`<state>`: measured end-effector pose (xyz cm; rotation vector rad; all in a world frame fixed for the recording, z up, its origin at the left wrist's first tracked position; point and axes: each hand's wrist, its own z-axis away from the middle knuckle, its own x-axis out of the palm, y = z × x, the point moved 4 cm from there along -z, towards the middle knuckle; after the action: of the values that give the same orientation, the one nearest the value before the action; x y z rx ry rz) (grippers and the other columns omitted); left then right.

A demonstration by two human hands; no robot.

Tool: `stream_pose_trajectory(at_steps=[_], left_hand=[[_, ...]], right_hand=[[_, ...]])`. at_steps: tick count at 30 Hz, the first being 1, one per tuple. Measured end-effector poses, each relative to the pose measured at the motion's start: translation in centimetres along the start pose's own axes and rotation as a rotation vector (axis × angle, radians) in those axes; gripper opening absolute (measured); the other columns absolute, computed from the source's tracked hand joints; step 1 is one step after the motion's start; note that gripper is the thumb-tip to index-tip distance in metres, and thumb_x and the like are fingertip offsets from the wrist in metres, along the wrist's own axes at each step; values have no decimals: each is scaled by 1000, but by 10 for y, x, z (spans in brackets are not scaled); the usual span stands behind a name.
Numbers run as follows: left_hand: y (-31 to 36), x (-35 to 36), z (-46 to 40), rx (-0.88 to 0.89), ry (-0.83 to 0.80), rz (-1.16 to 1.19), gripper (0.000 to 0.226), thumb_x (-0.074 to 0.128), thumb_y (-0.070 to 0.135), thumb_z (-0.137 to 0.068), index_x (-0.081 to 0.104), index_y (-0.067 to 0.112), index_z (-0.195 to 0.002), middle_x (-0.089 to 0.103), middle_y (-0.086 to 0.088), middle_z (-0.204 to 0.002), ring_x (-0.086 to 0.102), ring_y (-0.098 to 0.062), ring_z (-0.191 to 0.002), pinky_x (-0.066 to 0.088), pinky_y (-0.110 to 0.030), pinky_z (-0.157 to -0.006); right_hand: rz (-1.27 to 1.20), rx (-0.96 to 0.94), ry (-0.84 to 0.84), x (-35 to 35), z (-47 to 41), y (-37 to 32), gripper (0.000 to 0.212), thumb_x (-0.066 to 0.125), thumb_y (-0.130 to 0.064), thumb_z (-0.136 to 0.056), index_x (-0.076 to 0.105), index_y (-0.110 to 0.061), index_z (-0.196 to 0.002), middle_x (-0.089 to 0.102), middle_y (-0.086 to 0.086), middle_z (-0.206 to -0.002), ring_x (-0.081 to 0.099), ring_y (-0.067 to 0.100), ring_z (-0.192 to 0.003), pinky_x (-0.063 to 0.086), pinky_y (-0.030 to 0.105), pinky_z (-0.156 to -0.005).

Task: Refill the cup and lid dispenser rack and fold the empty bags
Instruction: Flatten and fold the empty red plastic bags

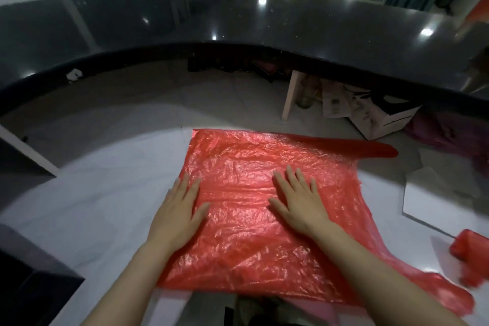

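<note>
At the far left, a dark block (pixel 29 280) sits at the near corner of the white desk (pixel 105 206), and a black raised counter (pixel 238 21) curves across the whole far side. The left hand (pixel 177 212) lies flat, palm down, fingers straight and slightly spread, its grip wide and holding nothing; it presses on the left edge of a red plastic bag (pixel 251 219), with the outer fingers partly over the bare desk. The bag is spread flat and crinkled on the desk in front of the person, its near edge reaching the desk's near rim. The right hand (pixel 297 202) rests flat on the middle of the bag, fingers straight and a little apart, its grip likewise wide with nothing held. Both forearms are bare. Farther right, one long handle of the bag (pixel 381 149) stretches out along the far edge, and the other trails off toward the near right corner. To the right of the bag lies a white sheet (pixel 434 204) on the desk, and near the right edge a rolled red bundle (pixel 469 254) sits, blurred. Under the counter, behind the bag, a cardboard box (pixel 381 116) with dark markings stands on the lower surface.
</note>
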<state>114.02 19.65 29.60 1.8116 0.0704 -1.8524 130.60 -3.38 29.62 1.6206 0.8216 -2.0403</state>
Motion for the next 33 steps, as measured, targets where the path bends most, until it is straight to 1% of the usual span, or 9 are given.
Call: stream_pose_trajectory(at_steps=[3, 8, 12, 17, 19, 23, 25, 29, 33], left_hand=[[6, 0, 16, 5, 1, 25, 74, 16, 66, -90, -8, 31, -151, -19, 14, -152, -13, -2, -140, 1, -27, -114], [20, 18, 34, -2, -94, -28, 78, 15, 70, -88, -20, 34, -147, -27, 10, -149, -15, -15, -145, -1, -36, -117], [16, 31, 43, 0, -82, -171, 79, -10, 80, -75, -33, 39, -138, -31, 4, -150, -22, -20, -144, -13, -41, -116], [13, 31, 40, -1, -83, -173, 77, -8, 82, -73, -30, 46, -137, -28, 7, -152, -18, -21, -146, -13, -44, -115], [15, 28, 39, 9, -100, -176, 77, -7, 82, -74, -29, 44, -138, -25, 6, -154, -17, -22, -146, -12, -44, -116], [20, 15, 47, 34, -71, -84, 84, 4, 76, -77, -16, 34, -148, -13, 0, -160, -12, -21, -147, -5, -40, -119], [22, 10, 57, 49, -27, -68, 82, 3, 76, -79, -12, 35, -149, -12, 2, -159, -12, -19, -147, -5, -38, -118], [30, 19, 76, 69, -67, -103, 80, -10, 83, -73, -25, 43, -140, -20, 8, -153, -12, -20, -146, -7, -42, -117], [26, 37, 82, 23, -105, -193, 81, -15, 84, -70, -37, 42, -135, -32, 6, -151, -21, -23, -144, -17, -47, -113]], right_hand=[[8, -3, 38, -10, 22, 1, 73, 29, -63, -93, -4, -34, -152, -14, -2, -159, -19, 19, -145, -11, 47, -117], [-44, 72, -43, -4, 58, -2, 76, 32, -66, -91, -3, -36, -152, -16, -1, -159, -18, 22, -145, -5, 45, -116], [-33, 163, -86, 12, 83, 11, 80, 14, -79, -82, -11, -43, -149, -20, -4, -158, -19, 25, -145, -7, 49, -115], [30, 180, -30, 21, 109, 43, 82, -14, -86, -67, -29, -47, -138, -24, -6, -157, -22, 17, -144, -11, 41, -116], [18, 180, -19, 17, 110, 51, 83, -11, -84, -71, -24, -44, -142, -23, -5, -157, -19, 17, -145, -10, 39, -116], [46, 213, -13, 6, 112, 49, 76, 15, -71, -89, -10, -35, -151, -19, -1, -158, -16, 21, -146, -6, 44, -118], [44, 212, 41, 1, 119, 37, 75, 13, -69, -89, -8, -33, -151, -19, -1, -157, -20, 20, -145, -7, 46, -118], [-31, 126, 30, 11, 133, -13, 77, 1, -73, -83, -6, -36, -150, -20, -4, -154, -22, 19, -142, -13, 46, -113], [-11, 95, -45, 34, 144, -26, 75, 6, -76, -83, -13, -42, -148, -25, -6, -154, -26, 20, -142, -16, 48, -114]])
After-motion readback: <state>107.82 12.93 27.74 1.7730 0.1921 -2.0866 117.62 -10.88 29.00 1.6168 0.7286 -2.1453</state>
